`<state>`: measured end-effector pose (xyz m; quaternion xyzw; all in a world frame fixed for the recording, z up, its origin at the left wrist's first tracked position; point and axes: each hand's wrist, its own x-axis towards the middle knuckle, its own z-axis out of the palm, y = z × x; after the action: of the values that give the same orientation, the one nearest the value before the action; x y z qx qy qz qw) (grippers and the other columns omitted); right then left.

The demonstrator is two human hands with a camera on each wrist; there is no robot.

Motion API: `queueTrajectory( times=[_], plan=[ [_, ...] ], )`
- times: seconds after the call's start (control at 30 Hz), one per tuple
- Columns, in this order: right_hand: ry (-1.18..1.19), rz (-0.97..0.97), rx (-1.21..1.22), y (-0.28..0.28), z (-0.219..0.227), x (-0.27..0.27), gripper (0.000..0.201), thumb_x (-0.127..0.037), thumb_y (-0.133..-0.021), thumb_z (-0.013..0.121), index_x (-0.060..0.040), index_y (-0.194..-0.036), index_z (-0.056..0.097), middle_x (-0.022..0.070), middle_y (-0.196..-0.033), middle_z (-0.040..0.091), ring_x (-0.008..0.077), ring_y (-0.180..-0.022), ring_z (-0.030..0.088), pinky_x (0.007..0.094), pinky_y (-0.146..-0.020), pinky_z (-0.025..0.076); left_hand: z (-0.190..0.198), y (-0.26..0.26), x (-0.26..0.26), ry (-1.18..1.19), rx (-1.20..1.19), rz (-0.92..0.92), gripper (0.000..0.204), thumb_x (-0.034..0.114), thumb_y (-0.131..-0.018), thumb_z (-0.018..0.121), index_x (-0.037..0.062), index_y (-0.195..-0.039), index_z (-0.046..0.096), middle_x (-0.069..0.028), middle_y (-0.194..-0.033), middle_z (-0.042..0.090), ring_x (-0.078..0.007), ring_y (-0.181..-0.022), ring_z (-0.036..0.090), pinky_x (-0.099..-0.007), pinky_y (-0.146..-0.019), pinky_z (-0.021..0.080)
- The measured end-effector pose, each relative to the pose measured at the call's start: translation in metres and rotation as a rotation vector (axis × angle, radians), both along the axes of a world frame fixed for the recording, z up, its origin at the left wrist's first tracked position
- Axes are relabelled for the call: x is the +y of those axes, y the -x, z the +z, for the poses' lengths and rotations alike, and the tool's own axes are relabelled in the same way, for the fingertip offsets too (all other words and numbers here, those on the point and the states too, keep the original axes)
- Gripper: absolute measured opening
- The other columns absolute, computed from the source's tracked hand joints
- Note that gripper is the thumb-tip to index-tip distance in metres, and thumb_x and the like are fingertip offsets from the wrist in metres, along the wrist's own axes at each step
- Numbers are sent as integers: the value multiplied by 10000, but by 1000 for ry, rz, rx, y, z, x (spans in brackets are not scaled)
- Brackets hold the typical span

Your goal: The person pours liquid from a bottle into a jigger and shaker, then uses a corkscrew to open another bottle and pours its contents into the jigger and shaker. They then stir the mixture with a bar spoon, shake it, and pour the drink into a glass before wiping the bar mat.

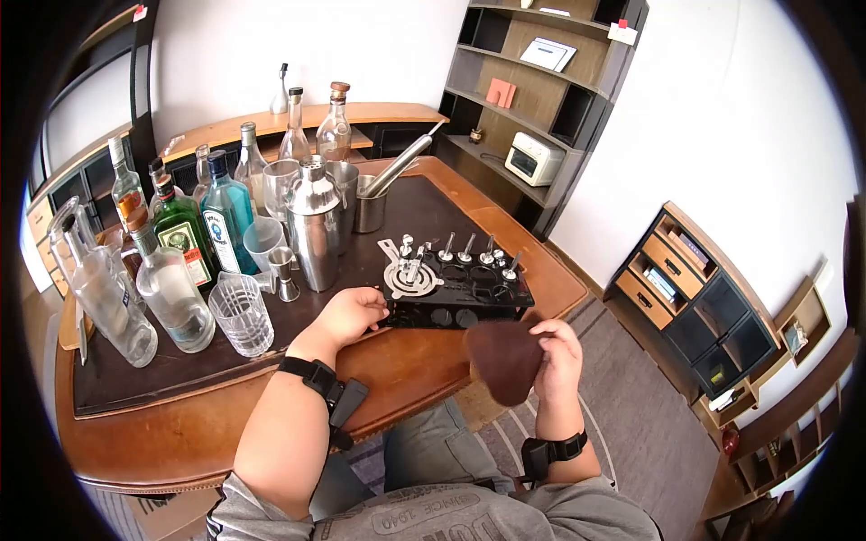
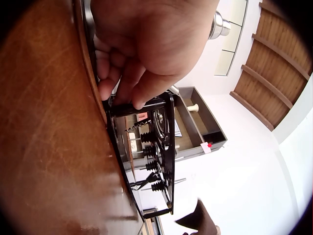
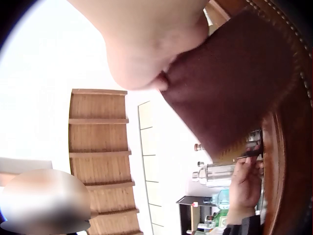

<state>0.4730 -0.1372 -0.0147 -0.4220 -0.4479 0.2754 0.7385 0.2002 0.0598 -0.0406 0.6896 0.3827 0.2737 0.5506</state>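
Observation:
Thumb and fingers of my left hand (image 1: 350, 317) pinch the near left end of a black bar-tool rack (image 2: 168, 142) that stands at the table's front edge. Several pourers (image 1: 465, 250) and a flat, coiled-rim cocktail strainer (image 1: 413, 276) sit in the rack's top. To the right of the rack, beyond the table edge, my right hand (image 1: 559, 362) holds a dark brown cloth (image 1: 505, 362) by its side. The cloth hangs as a loose flap and is blurred in the head view. In the right wrist view the cloth (image 3: 230, 83) spreads below the fingers.
Left of the rack stand a steel shaker (image 1: 314, 225), a jigger (image 1: 285, 275), a cut-glass tumbler (image 1: 242, 314) and several bottles, including a green one (image 1: 180, 230). A metal cup (image 1: 371, 209) with long tools stands behind. The wooden table edge (image 1: 397, 361) runs close to my body.

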Motion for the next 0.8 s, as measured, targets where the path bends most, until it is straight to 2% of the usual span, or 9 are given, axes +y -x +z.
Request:
queueTrajectory(
  times=[0.07,0.13,0.17,0.2,0.27,0.37,0.5,0.63,0.8],
  plan=[
    [-194,-522,-238,-1,-9,0,242,51,-811,478,0,-991,631,40,-910,594,124,-847,550,274,-787,444,2,0,-2,16,-2,6,49,49,-872,644,3,-862,657,-6,-789,625,-106,-710,571,-261,-665,478],
    [-92,-685,-625,6,-18,-12,272,83,-784,534,-14,-1021,625,90,-904,606,184,-776,568,312,-738,463,2,-1,-2,21,-6,11,49,52,-873,643,6,-861,656,-5,-792,626,-105,-709,569,-257,-670,476],
    [-247,-691,-1018,2,-15,-3,301,82,-761,584,-21,-1040,628,150,-905,608,284,-716,563,354,-692,472,0,-1,-1,19,-9,12,48,53,-874,643,8,-861,656,-6,-794,628,-105,-708,568,-255,-673,475],
    [-110,-611,-1198,8,-16,-3,300,36,-776,602,-24,-1069,624,198,-953,618,381,-807,583,417,-743,488,-1,-1,0,17,-10,13,48,53,-875,642,9,-861,656,-7,-797,629,-105,-707,568,-253,-676,475],
    [24,-467,-1314,20,-28,19,339,-31,-819,596,-19,-1158,577,223,-1029,628,416,-939,599,471,-865,485,8,-1,-7,29,14,29,44,49,-876,641,10,-862,656,-9,-797,632,-106,-709,568,-254,-680,478],
    [143,-447,-1276,26,-49,49,349,-74,-854,597,-3,-1188,532,263,-950,623,451,-966,591,489,-890,463,-3,0,-1,21,-26,15,55,68,-862,660,13,-868,660,-3,-763,615,-105,-686,567,-264,-654,471],
    [422,-398,-1255,16,-47,75,446,-148,-894,554,55,-1273,436,360,-1197,561,488,-1171,528,520,-1022,418,2,0,-3,25,-14,8,50,47,-877,644,7,-851,657,-2,-775,634,-105,-698,561,-252,-674,468],
    [404,-428,-1266,8,-52,108,386,-133,-866,570,4,-1223,516,312,-1118,612,480,-1118,555,508,-993,440,1,-1,-3,29,-21,10,55,49,-877,645,11,-838,652,1,-764,625,-103,-690,557,-251,-669,465],
    [225,-75,-1074,30,-40,103,262,-61,-872,540,-72,-1126,605,213,-1036,644,407,-1022,588,458,-908,471,1,-1,-2,41,-12,4,63,54,-874,648,14,-826,649,6,-743,616,-100,-684,558,-251,-660,462]
  ],
)
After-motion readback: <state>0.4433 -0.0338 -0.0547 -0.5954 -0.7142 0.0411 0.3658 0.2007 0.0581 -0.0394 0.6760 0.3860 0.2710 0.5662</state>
